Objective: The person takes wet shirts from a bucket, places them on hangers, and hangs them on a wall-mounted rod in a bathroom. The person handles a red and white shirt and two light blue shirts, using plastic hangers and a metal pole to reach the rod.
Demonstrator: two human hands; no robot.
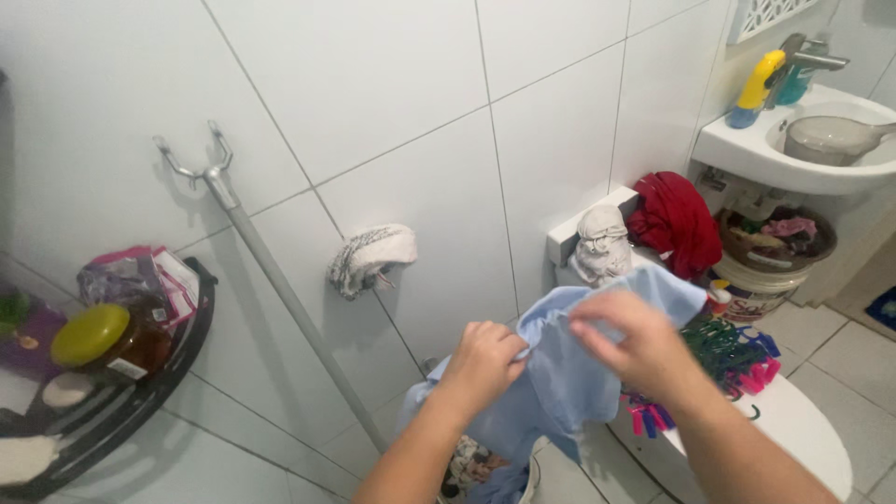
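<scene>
Room: small bathroom with white tiled walls and pale floor tiles, seen from above
Cloth: light blue cloth held up in the middle of the view, near the camera, its lower part hanging down toward a bucket that is mostly hidden
Left hand: left hand has the fingers curled closed on the left edge of the blue cloth, pinching a fold
Right hand: right hand has the fingers bent and closed on the upper edge of the same cloth, a little higher and to the right
Handling: the cloth looks thin, soft and light; it folds and hangs freely, so I judge it has no stiffness and is best taken at an edge or a corner, with both hands apart to spread it
Toilet: white toilet lid on the near right, with a heap of coloured clothes pegs lying on it
Tank: a pale twisted rag and a red cloth rest on top, further back
Sink: white sink at the far right, a yellow and blue bottle on its rim
Wall: grey pole leans on the tiles, and a small rag hangs beside it
Shelf: black corner shelf on the left, with a jar with a yellow lid
</scene>
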